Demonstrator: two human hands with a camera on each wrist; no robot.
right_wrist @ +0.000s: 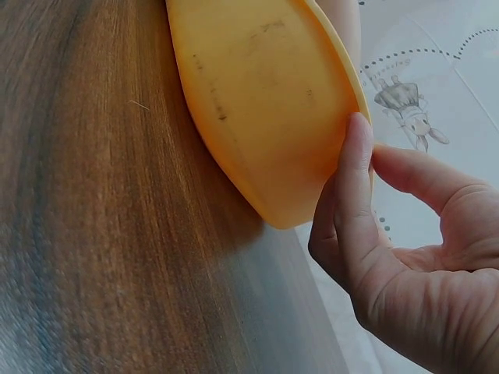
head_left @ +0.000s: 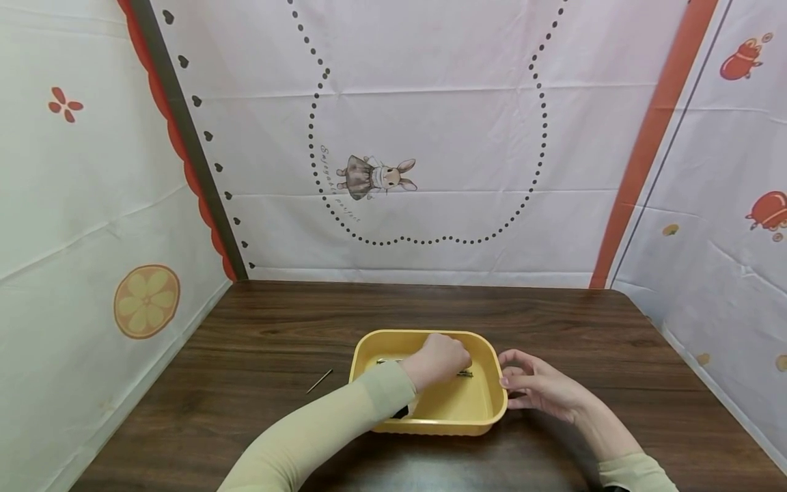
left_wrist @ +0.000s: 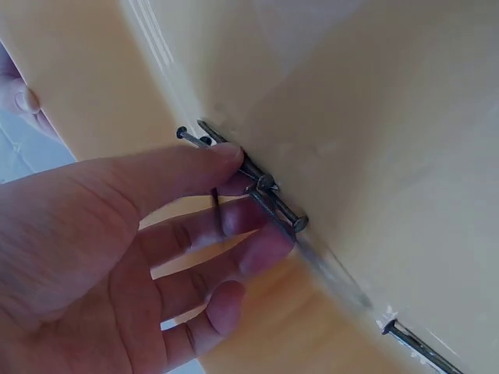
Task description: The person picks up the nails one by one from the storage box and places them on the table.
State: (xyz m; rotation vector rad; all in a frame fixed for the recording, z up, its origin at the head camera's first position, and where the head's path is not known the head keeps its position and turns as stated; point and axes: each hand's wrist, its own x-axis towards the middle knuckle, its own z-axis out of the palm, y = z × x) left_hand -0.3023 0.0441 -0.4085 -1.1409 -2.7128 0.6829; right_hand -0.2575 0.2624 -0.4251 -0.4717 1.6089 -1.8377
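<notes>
A yellow plastic tray (head_left: pixel 458 408) stands on the table. My left hand (head_left: pixel 438 359) reaches into it, over the far part of its floor. In the left wrist view, the thumb and fingers pinch dark metal nails (left_wrist: pixel 251 167) lying together at the foot of the tray wall. Another nail (left_wrist: pixel 425 348) lies farther along the same edge, apart from the fingers. My right hand (head_left: pixel 547 391) holds the tray's right end. The right wrist view shows its thumb and fingertips pinching the rim, with the marked outer wall beside them.
A single thin nail (head_left: pixel 320 381) lies on the dark wooden table (head_left: pixel 277 328), left of the tray. Inside the tray, more metal pieces (head_left: pixel 389 360) show beyond the left forearm, which hides part of the floor. A printed cloth (head_left: pixel 430 137) hangs behind the table.
</notes>
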